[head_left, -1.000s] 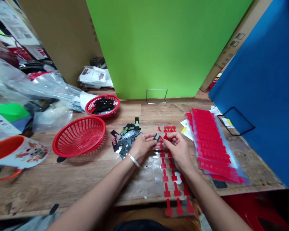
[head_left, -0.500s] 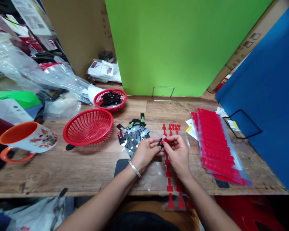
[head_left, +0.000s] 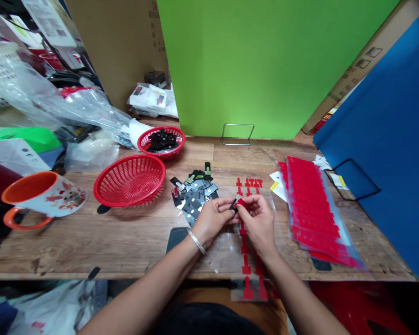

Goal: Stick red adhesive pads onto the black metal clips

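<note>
While both hands pinch a red sticker (head_left: 240, 203), the far basket (head_left: 161, 142) holds black parts.

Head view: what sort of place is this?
Probably a small hand-assembly or packing bench: stacked red sticker sheets, a pile of small dark parts and red baskets crowd a worn wooden table, walled by cardboard.

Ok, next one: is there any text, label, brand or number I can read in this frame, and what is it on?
None can be read.
Printed sheet at top left: lines of print, too blurred.
Cardboard box at right: handling symbols only, no legible words.
Small packets by the green board: print too small.
Yellow label by the red sheets: unreadable.
Mug: a pattern, no words.
</note>
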A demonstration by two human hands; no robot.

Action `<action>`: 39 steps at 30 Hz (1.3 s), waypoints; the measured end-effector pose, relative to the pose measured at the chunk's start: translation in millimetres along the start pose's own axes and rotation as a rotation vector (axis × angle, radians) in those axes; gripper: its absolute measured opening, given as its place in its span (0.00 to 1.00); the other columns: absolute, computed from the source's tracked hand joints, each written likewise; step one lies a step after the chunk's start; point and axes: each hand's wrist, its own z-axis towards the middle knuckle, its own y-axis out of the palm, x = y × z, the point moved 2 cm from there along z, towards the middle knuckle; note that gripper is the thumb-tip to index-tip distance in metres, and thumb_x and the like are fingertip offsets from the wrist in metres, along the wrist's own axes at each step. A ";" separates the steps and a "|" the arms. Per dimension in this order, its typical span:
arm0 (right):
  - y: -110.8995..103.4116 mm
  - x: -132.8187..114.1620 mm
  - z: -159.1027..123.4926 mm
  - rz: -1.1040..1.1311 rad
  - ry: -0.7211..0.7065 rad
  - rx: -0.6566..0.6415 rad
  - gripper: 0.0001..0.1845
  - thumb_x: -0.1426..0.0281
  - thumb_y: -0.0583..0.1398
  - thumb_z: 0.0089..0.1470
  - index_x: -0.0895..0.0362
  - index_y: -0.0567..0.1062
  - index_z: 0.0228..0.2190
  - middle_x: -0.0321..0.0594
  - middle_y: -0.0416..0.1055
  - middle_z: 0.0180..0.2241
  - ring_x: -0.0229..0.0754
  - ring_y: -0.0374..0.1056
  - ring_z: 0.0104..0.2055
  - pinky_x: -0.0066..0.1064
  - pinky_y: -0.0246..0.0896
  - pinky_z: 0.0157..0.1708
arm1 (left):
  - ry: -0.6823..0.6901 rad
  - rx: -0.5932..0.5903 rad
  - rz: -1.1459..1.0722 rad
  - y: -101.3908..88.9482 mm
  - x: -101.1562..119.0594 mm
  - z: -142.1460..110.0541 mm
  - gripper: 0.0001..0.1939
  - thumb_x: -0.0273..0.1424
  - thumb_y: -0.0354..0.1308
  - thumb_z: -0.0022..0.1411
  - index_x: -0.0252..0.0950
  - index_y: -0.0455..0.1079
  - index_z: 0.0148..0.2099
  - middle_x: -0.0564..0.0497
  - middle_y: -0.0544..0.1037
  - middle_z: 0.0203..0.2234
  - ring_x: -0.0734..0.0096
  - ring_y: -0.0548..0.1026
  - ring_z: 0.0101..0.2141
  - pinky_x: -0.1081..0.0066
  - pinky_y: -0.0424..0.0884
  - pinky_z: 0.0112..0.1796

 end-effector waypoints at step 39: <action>-5.7 -9.6 11.5 -0.060 0.053 0.013 0.07 0.68 0.61 0.45 0.58 0.68 0.26 0.32 0.66 0.23 0.33 0.61 0.24 0.24 0.58 0.25 | 0.088 0.051 0.044 4.7 -4.6 -1.0 0.15 0.30 0.64 0.47 0.29 0.72 0.39 0.49 0.78 0.23 0.74 0.75 0.24 0.74 0.73 0.30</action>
